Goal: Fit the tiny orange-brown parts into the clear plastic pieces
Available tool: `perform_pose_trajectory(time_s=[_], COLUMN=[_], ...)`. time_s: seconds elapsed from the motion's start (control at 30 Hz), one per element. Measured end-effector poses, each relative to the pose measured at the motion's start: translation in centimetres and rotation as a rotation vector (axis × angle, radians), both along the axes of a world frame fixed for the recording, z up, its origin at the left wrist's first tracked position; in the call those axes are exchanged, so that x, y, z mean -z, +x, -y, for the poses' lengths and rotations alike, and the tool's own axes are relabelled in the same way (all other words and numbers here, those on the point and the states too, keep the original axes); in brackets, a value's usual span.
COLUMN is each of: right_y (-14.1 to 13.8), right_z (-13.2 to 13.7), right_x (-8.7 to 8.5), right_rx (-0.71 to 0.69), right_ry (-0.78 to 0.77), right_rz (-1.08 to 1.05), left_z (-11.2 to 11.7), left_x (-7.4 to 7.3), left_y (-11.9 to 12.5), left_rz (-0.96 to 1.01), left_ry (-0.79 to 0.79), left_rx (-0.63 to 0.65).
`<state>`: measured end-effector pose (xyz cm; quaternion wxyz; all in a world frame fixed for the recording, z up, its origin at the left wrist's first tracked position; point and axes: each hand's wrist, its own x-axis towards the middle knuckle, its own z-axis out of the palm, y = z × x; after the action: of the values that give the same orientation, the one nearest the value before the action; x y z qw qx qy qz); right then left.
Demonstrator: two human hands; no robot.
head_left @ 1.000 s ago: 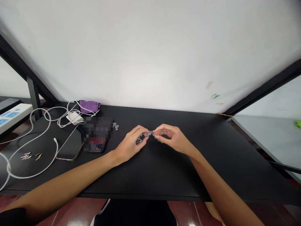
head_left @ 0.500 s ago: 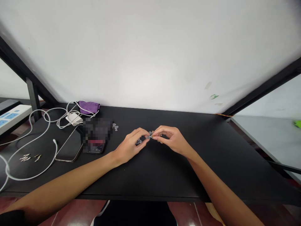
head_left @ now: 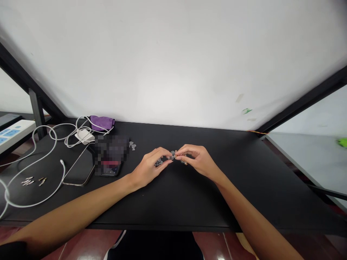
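Note:
My left hand (head_left: 149, 167) and my right hand (head_left: 195, 159) meet at the middle of the black desk (head_left: 189, 202). Both pinch a small clear-grey plastic part (head_left: 171, 156) between thumb and fingertips. More small grey parts (head_left: 158, 163) lie under my left fingers. The fingers of both hands are curled in, and the part they hold is too small to name more closely.
Two loose grey bits (head_left: 132, 146) lie left of the hands. Further left are a phone (head_left: 110, 158), a second dark phone (head_left: 78, 169), a white charger with cables (head_left: 84, 135), a purple pouch (head_left: 102, 122) and small metal pins (head_left: 32, 180). A white wall stands behind the desk.
The hands have stayed together at the desk's middle. The pinched part has sunk slightly toward the desk, and the view has shifted a little.

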<state>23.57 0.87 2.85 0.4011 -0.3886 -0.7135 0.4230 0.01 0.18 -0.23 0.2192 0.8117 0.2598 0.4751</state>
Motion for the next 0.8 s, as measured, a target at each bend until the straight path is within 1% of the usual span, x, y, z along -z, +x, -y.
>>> perform_pose_trajectory(time_s=[0.13, 0.33, 0.47, 0.6, 0.73, 0.8], right_y=[-0.14, -0.45, -0.70, -0.80, -0.80, -0.65], right_z=[-0.02, 0.06, 0.11, 0.07, 0.02, -0.01], right_x=[0.13, 0.50, 0.61, 0.62, 0.54, 0.36], right_rx=[0.004, -0.011, 0.006, 0.004, -0.011, -0.024], right_ry=[-0.006, -0.071, -0.097, -0.161, -0.195, -0.196], right_rz=[-0.018, -0.100, -0.092, -0.098, -0.104, -0.087], left_z=[0.09, 0.20, 0.24, 0.22, 0.06, -0.11], left_x=[-0.14, -0.03, -0.07, 0.04, 0.35, 0.26], left_y=[0.03, 0.11, 0.19, 0.19, 0.18, 0.06], left_rz=[0.027, 0.033, 0.030, 0.014, 0.001, -0.011], left_ry=[-0.011, -0.004, 0.027, 0.076, 0.079, 0.061], left_rx=[-0.011, -0.032, -0.050, -0.051, -0.055, -0.048])
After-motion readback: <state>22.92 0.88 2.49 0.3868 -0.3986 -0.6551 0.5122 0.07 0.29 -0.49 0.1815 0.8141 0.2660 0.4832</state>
